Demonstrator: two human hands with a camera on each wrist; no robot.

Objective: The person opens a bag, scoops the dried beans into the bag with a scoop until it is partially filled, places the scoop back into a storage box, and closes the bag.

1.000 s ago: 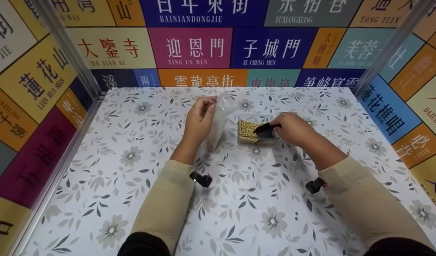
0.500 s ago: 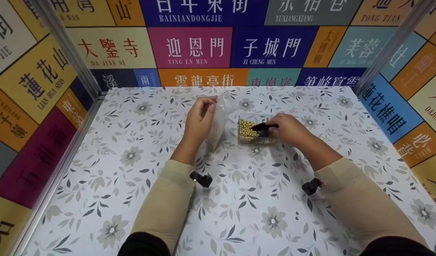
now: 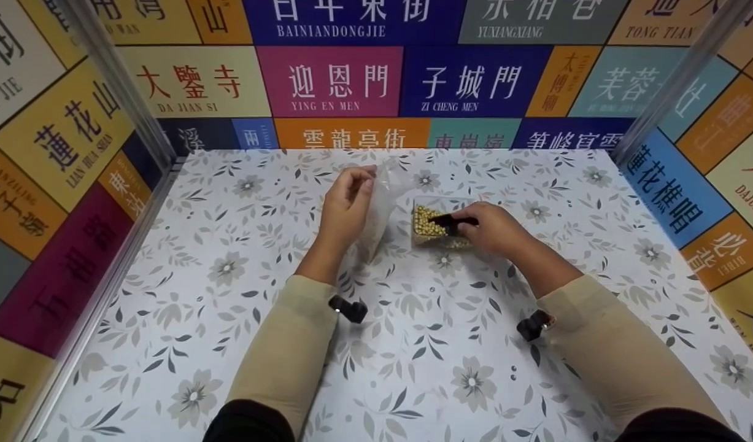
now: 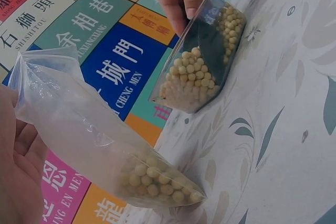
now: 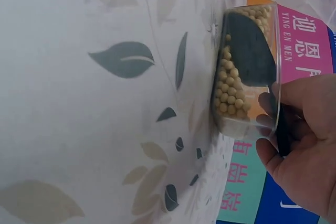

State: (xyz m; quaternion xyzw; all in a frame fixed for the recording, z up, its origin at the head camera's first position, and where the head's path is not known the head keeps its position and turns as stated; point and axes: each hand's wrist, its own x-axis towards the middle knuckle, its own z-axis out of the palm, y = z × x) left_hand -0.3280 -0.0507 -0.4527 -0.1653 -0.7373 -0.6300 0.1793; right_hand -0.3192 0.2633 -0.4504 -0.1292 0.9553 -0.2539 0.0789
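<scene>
My left hand (image 3: 344,205) pinches the top of a clear plastic bag (image 3: 379,215), which stands on the table; the left wrist view shows round yellow beans (image 4: 152,182) in its bottom. To its right is a clear rectangular box (image 5: 228,127) holding more beans (image 3: 426,222). My right hand (image 3: 496,228) grips the handle of a black scoop (image 5: 252,51), whose blade is down inside the box among the beans. In the left wrist view the beans lie on both sides of the blade.
A white table cover (image 3: 413,368) with grey flowers and leaves lies under everything. Panels (image 3: 330,83) with coloured blocks and printed characters stand behind the table and at both sides, with metal posts at the corners.
My right hand has moved slightly left and down with the scoop, pushing its blade further into the beans. The left hand and the bag have stayed in place.
</scene>
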